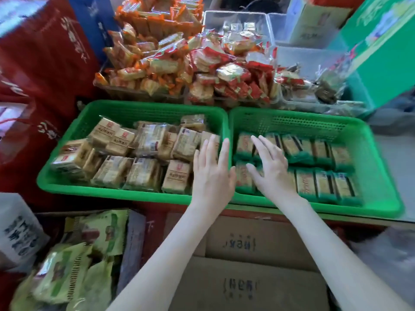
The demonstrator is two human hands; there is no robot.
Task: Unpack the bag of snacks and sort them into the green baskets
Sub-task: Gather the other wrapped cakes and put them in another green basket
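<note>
Two green baskets stand side by side in front of me. The left basket [125,108] holds a loose heap of beige snack packs [116,158]. The right basket [377,158] holds green-edged snack packs [321,167] laid in two neat rows. My left hand [212,173] is flat with straight fingers over the right end of the left basket, beside the rim between the baskets. My right hand [272,169] is spread flat over the left end of the rows in the right basket; whether it touches them is unclear. Neither hand holds anything.
Behind the baskets lie piles of orange-wrapped snacks [148,59] and red-wrapped snacks [233,75] in clear trays. Red bags [40,70] stand at the left, a green box [381,48] at the right. Cardboard boxes [251,265] and yellow-green snack bags [74,261] sit below.
</note>
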